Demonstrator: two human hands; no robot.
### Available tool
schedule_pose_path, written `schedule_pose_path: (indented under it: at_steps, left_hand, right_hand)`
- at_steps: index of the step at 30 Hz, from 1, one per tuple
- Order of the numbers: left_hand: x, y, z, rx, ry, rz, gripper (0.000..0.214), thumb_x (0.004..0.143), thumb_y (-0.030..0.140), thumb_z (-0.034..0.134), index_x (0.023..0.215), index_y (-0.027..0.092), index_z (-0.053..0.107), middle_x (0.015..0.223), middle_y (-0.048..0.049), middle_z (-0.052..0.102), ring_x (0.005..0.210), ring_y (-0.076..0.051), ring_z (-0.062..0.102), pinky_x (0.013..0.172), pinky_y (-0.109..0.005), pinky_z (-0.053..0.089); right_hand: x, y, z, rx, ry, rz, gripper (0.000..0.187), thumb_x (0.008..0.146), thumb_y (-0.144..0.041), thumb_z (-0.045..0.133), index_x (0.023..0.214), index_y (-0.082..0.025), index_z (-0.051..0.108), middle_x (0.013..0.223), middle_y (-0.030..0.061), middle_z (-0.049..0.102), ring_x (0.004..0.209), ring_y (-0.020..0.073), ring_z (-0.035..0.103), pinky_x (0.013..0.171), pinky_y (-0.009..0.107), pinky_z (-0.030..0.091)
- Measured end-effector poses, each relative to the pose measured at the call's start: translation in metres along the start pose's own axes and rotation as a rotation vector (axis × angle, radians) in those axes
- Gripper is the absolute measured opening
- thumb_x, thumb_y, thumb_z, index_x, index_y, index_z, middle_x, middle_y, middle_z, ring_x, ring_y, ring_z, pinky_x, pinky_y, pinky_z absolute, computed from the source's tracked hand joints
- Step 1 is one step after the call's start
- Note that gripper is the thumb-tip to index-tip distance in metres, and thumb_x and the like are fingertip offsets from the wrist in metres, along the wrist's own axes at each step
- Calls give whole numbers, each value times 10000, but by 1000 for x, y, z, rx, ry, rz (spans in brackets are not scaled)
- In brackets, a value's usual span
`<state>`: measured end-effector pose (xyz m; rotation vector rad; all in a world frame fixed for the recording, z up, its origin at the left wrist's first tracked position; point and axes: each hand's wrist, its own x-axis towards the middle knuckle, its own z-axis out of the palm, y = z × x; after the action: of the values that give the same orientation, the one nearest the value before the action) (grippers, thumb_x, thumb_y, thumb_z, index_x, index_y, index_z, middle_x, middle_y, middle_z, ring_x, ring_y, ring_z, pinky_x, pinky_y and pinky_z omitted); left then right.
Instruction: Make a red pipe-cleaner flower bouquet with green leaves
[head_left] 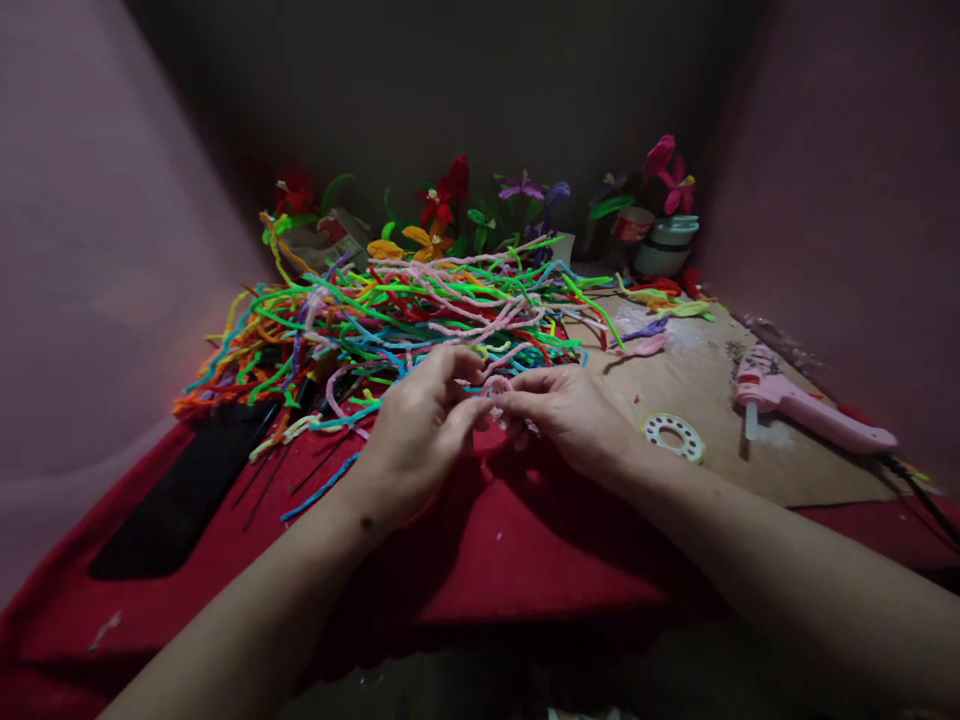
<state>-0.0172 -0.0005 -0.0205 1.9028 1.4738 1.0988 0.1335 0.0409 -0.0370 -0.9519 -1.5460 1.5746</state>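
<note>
Both hands meet above the red cloth at the middle of the head view. Between their fingertips is a small bent piece of pink pipe cleaner (496,385). My left hand (429,405) has its thumb and fingers closed on the left side of this piece. From the right, my right hand (559,405) pinches it between thumb and forefinger. Part of the piece is hidden by the fingers. Just behind the hands lies a large tangled heap of pipe cleaners (442,305) in green, pink, blue, orange and red.
At right a cardboard sheet (720,385) carries a pink glue gun (817,405) with a cable, and a white ring with holes (673,437). A black flat object (187,490) lies left. Pipe-cleaner flowers (442,205) and a lidded jar (666,247) stand at the back.
</note>
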Motion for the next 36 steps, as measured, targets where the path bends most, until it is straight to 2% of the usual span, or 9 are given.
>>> schedule_pose_path:
  at_steps: [4,8,13,18,21,26,30,33,36]
  left_hand:
    - [8,-7,-4,-548,-154,-373,274,677,239,684,884,150,529,695,7,586,471,-95,545,413,-218,461]
    - [9,-13,-2,-702,-223,-477,217,628,221,725,746,138,564,569,35,545,402,-70,484,328,-169,385]
    - [5,-3,4,-490,-127,-380,202,672,266,693,657,142,534,504,53,501,399,-47,419,389,-165,338]
    - [0,-2,10,-61,78,-47,186,733,303,636,685,155,535,682,9,539,640,-103,508,588,-214,406]
    - [-1,-6,12,16,54,63,146,782,299,580,733,169,535,764,-10,553,714,-124,524,646,-235,422]
    - [-2,-8,9,-7,-53,11,135,821,300,517,750,188,490,689,6,576,616,-117,542,566,-225,427]
    - [-3,-4,7,26,-85,-23,112,813,274,521,742,198,480,624,31,567,516,-95,526,488,-199,413]
    - [-3,-2,7,-143,-168,-101,125,785,279,562,791,215,454,578,56,562,429,-88,511,400,-181,389]
    - [-5,1,9,-285,-247,-183,185,787,292,562,895,232,424,513,79,537,361,-91,486,326,-160,339]
  right_hand:
    - [-1,1,1,58,44,-69,217,730,-294,606,599,-122,607,509,-16,531,448,72,450,453,215,335]
    - [-1,4,0,24,28,-105,217,748,-285,573,612,-123,620,534,-11,540,468,74,446,463,224,323]
    - [-4,1,0,-44,21,-105,211,742,-196,531,552,-131,595,468,-27,503,450,70,423,462,224,307]
    - [-4,-3,1,17,7,-16,182,697,-188,585,525,-132,574,431,-36,491,402,67,426,425,212,325]
    - [0,-1,0,136,-71,21,181,683,-211,609,526,-129,575,420,-35,491,357,66,413,378,209,320]
    - [5,6,-5,355,-181,64,159,674,-270,667,644,-121,619,535,-7,562,418,84,476,384,212,388]
    - [6,6,-7,343,-191,38,168,693,-284,678,691,-127,622,543,-23,544,399,61,436,382,200,361]
    - [6,5,-8,305,-142,3,183,708,-277,671,640,-121,604,515,-25,529,402,53,433,386,187,309]
    - [6,6,-7,392,-123,-16,163,710,-257,665,641,-121,605,553,-15,556,450,60,464,431,191,336]
